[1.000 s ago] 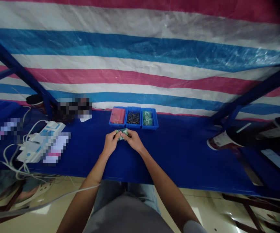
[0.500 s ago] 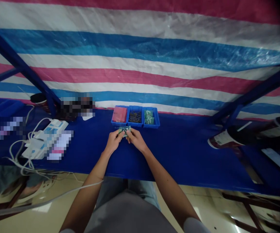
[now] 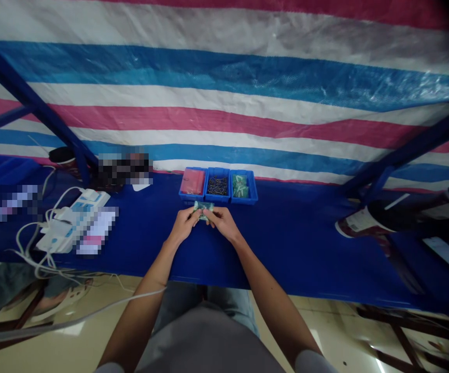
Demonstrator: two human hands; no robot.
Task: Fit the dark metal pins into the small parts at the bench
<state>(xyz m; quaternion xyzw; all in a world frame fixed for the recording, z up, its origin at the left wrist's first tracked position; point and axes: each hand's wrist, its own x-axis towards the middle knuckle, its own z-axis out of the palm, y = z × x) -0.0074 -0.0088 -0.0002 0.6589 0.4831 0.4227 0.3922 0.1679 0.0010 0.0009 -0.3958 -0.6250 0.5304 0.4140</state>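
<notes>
Between both hands is a small green, clear-looking plastic packet (image 3: 204, 206), held above the blue table in front of the bins. My left hand (image 3: 185, 223) pinches its left side, and my right hand (image 3: 220, 221) grips the right side, thumbs on top. What the packet contains is too small to make out. Just beyond stand three blue bins in a row. The left bin (image 3: 181, 197) has pink-red flat packets (image 3: 193, 182), the middle one dark screws (image 3: 217, 185), and the right one similar green packets (image 3: 240, 185).
On the left, a white power strip (image 3: 72, 220) trails several cables across the table (image 3: 286, 243). A dark cup (image 3: 364, 220) lies or leans at the right, near a phone-like slab (image 3: 448, 256). Striped sheeting (image 3: 224, 93) hangs behind, between blue frame bars (image 3: 41, 109).
The packet has shifted slightly right and turned so more of its face shows. Both hands keep hold of it; the whole view has moved a little.
</notes>
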